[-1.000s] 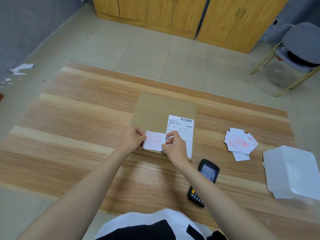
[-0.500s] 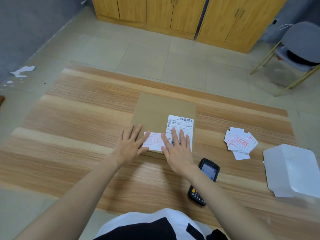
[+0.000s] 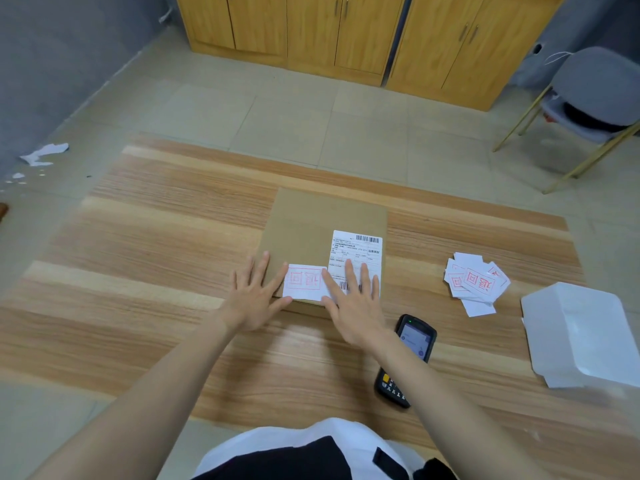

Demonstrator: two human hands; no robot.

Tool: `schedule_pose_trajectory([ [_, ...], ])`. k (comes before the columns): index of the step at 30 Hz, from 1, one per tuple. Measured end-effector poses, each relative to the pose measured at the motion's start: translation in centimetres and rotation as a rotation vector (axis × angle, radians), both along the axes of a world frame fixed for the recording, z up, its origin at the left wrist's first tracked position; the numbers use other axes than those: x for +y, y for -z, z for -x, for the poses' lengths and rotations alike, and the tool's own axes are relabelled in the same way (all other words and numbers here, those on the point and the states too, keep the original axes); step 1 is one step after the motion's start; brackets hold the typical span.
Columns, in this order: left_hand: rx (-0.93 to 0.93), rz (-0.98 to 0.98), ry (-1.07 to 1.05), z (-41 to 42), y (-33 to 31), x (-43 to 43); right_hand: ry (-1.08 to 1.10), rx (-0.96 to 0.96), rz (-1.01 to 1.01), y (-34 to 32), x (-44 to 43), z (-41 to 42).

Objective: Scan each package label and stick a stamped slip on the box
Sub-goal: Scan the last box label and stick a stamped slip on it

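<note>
Slip point(image 3: 304, 287) on box point(image 3: 311, 220) by label point(image 3: 356, 249); my left hand point(image 3: 254, 301) and right hand point(image 3: 356, 315), fingers splayed straight, likely pressing it stuck.

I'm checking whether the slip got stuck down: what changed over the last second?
The left hand and right hand let go of the stamped slip, which they pinched at its ends a second ago. Both now lie flat with straight fingers, the left at the slip's left edge, the right on the shipping label. The box, scanner, pile of slips and white tray stayed put.
</note>
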State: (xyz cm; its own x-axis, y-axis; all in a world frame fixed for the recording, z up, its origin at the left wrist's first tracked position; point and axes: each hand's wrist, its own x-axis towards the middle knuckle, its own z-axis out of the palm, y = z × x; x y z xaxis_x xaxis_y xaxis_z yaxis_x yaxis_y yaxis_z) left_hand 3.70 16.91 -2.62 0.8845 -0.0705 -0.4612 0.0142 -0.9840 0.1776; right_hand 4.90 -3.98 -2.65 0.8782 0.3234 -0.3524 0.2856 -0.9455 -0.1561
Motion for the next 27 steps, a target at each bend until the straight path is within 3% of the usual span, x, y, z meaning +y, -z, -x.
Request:
schedule_pose_trajectory([
  [4,0.104,0.259,-0.214,-0.5,-1.1,0.8,0.183,0.052,-0.03,-0.4,-1.9,-0.9],
  [7,0.14,0.537,-0.418,-1.0,-1.7,0.3,0.401,0.154,-0.222,-0.9,-2.2,-1.1],
  [10,0.123,0.564,-0.427,-1.1,-1.5,0.1,0.564,0.262,-0.5,-1.2,-2.0,-0.6],
  [14,0.111,0.669,-0.478,-1.1,-1.0,0.6,0.675,0.246,-0.731,-1.3,-2.1,-0.5],
  [20,-0.003,0.791,-0.52,-0.9,-2.0,1.5,0.614,0.133,-0.745,-2.2,-1.8,-1.1],
  [23,-0.102,0.874,-0.585,0.2,-3.4,2.7,0.507,0.075,-0.733,-3.4,-0.5,-2.2],
  [27,-0.292,0.846,-0.744,3.0,-5.0,5.4,0.339,0.067,-0.759,-4.8,3.2,-3.6],
])
